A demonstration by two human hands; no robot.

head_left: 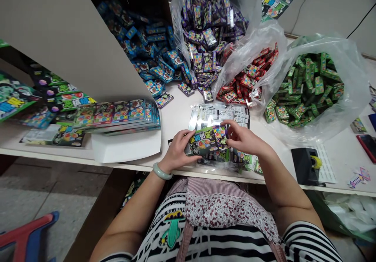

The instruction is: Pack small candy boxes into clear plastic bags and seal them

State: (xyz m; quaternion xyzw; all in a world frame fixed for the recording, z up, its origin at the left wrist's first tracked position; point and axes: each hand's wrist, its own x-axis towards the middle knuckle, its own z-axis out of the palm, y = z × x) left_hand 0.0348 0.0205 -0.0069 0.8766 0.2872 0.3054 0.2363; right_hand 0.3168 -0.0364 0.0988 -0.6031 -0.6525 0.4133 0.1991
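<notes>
My left hand [178,149] and my right hand [243,138] both grip one green printed card pack [207,140] just above the white table's [176,117] front edge. The left hand's fingers curl round the pack's left end; the right hand pinches its right end. Under the pack lie several clear plastic sleeves [217,115] and more printed packs [246,161]. A pale green bangle [161,172] sits on my left wrist.
Piles of small packs stand behind: blue [147,46], purple in a clear bag [205,31], red [246,78], green in a clear bag [308,85]. A stack of finished cards [117,115] lies left. A black tape dispenser [307,166] and a red phone [367,146] sit right.
</notes>
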